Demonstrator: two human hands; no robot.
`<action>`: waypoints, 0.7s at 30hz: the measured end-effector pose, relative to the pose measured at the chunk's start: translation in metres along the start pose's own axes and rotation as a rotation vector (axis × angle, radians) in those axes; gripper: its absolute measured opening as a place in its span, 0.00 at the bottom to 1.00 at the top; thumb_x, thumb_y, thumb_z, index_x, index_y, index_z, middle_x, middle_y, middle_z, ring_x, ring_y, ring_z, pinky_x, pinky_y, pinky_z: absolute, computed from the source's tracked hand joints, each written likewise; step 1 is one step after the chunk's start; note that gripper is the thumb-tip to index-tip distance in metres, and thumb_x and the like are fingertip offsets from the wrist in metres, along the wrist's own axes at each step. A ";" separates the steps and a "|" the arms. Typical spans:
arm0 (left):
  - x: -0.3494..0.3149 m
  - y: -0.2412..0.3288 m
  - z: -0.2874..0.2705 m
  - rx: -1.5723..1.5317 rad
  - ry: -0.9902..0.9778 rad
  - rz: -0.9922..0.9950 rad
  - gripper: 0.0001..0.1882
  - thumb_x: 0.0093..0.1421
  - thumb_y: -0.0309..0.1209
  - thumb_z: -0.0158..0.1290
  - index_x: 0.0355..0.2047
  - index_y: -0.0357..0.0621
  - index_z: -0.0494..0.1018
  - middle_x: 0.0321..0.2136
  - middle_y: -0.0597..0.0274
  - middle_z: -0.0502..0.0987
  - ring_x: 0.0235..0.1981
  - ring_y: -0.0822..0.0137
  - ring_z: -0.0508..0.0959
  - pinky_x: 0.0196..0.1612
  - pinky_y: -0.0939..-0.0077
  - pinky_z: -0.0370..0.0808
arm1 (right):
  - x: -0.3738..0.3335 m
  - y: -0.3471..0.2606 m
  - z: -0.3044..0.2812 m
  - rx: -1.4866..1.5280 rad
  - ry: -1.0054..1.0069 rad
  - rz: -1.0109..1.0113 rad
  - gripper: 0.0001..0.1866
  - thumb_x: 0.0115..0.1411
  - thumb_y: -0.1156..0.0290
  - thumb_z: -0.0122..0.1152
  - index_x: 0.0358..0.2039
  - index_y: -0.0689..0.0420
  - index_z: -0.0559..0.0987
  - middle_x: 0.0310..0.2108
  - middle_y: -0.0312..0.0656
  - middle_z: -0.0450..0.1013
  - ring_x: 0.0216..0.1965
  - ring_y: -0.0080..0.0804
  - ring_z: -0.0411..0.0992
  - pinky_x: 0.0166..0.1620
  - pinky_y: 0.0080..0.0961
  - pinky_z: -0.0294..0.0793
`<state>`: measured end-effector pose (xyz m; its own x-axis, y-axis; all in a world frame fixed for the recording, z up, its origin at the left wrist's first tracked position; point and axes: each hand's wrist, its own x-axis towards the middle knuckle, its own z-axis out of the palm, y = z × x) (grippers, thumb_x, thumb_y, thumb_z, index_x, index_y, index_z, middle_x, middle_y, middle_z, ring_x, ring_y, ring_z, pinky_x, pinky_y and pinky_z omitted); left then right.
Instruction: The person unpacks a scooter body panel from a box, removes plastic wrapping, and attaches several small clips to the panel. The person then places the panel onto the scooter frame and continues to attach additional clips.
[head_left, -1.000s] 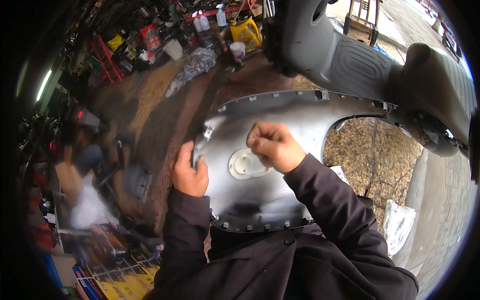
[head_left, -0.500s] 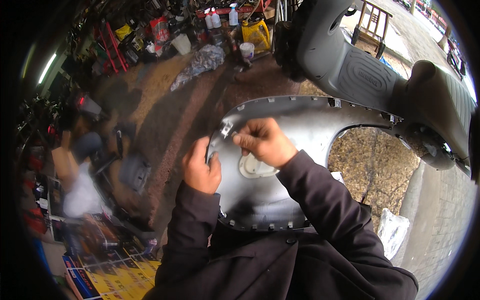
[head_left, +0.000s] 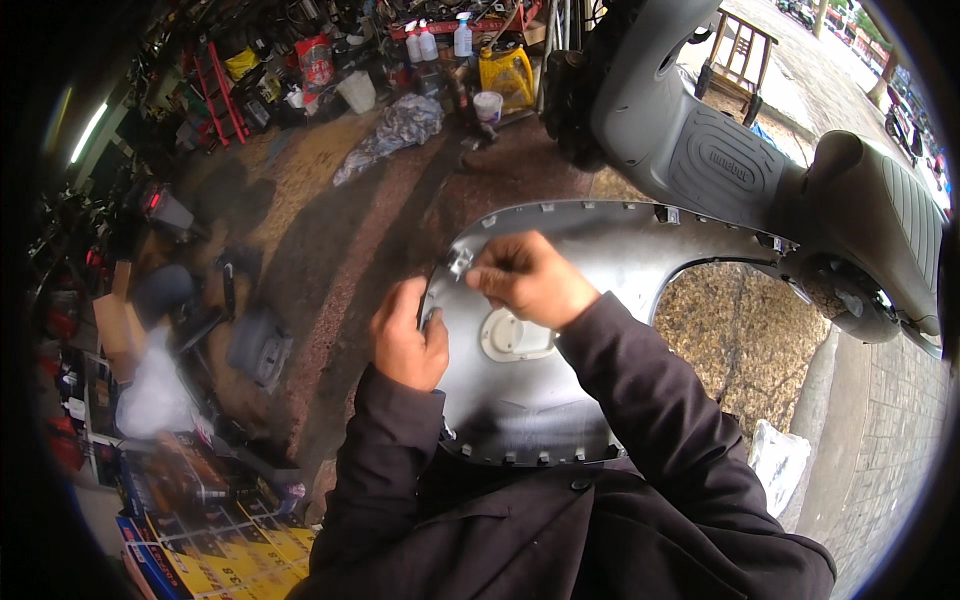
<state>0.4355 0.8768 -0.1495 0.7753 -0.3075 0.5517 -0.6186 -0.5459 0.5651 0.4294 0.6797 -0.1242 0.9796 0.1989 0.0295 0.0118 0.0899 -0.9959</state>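
Observation:
A large silver-grey scooter body panel (head_left: 570, 395) lies in front of my body, its inner face up, with small tabs along the rim. My left hand (head_left: 410, 335) is wrapped round its left edge, thumb on the inner face. Close to the upper left rim, my right hand (head_left: 532, 280) has thumb and forefinger pinched together beside a small metal bracket (head_left: 460, 262). Anything inside that pinch is too small to make out. Below my right hand a pale oval cover (head_left: 515, 337) is set into the panel.
A grey scooter (head_left: 725, 155) stands at the upper right, close to the panel's far end. Yellow boxes (head_left: 225, 545) are stacked at lower left. A yellow jug (head_left: 507, 78), a white bucket (head_left: 488, 107) and crumpled plastic (head_left: 395, 135) sit at the back. Clear plastic wrap (head_left: 778, 462) lies right.
The view has shifted slightly. My right hand stays by the bracket, its fingers slightly turned; my left hand keeps its hold on the panel edge.

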 end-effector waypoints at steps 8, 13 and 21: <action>0.002 0.001 -0.003 -0.007 0.024 0.036 0.17 0.48 0.16 0.51 0.40 0.34 0.71 0.32 0.46 0.76 0.33 0.48 0.78 0.37 0.63 0.73 | -0.001 -0.002 0.011 0.089 0.082 0.026 0.10 0.59 0.73 0.62 0.23 0.65 0.76 0.17 0.34 0.69 0.19 0.19 0.64 0.23 0.20 0.63; 0.002 0.002 -0.002 -0.035 0.040 0.025 0.17 0.47 0.16 0.52 0.40 0.33 0.71 0.32 0.46 0.76 0.34 0.48 0.77 0.38 0.63 0.73 | -0.007 -0.007 0.003 0.058 0.061 0.077 0.10 0.59 0.73 0.62 0.24 0.65 0.76 0.16 0.33 0.68 0.19 0.19 0.63 0.23 0.20 0.62; 0.004 0.002 0.000 -0.041 0.005 0.014 0.16 0.48 0.16 0.51 0.40 0.33 0.70 0.33 0.46 0.76 0.34 0.49 0.77 0.38 0.63 0.73 | -0.001 0.002 0.004 0.028 0.047 0.031 0.10 0.60 0.70 0.62 0.25 0.62 0.76 0.16 0.31 0.67 0.16 0.15 0.60 0.19 0.17 0.57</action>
<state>0.4375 0.8742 -0.1466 0.7662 -0.3103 0.5627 -0.6339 -0.5090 0.5824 0.4280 0.6835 -0.1258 0.9878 0.1556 -0.0063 -0.0240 0.1122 -0.9934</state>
